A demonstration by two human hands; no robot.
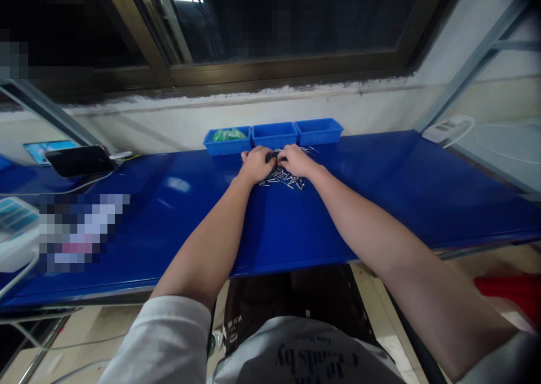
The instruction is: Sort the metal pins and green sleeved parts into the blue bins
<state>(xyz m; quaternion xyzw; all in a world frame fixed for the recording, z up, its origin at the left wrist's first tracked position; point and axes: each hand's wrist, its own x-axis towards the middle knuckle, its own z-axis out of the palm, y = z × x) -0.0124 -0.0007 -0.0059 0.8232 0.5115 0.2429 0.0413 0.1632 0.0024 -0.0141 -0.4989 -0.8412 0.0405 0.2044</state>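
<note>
Both of my arms reach out over a blue workbench [177,226]. My left hand [255,163] and my right hand [296,160] meet above a heap of small metal pins [284,177]. The fingers of both are curled, and together they pinch a small dark part [270,157] between them. Just behind the hands stand three blue bins: the left bin [227,142] holds green pieces, while the middle bin [274,134] and the right bin [319,130] show no contents from here.
A black phone [78,160] with a cable lies at the bench's left, a second lit phone [46,148] behind it. A white device [14,232] sits at the far left edge. A white power strip [448,127] lies on a table to the right. A window fills the wall behind.
</note>
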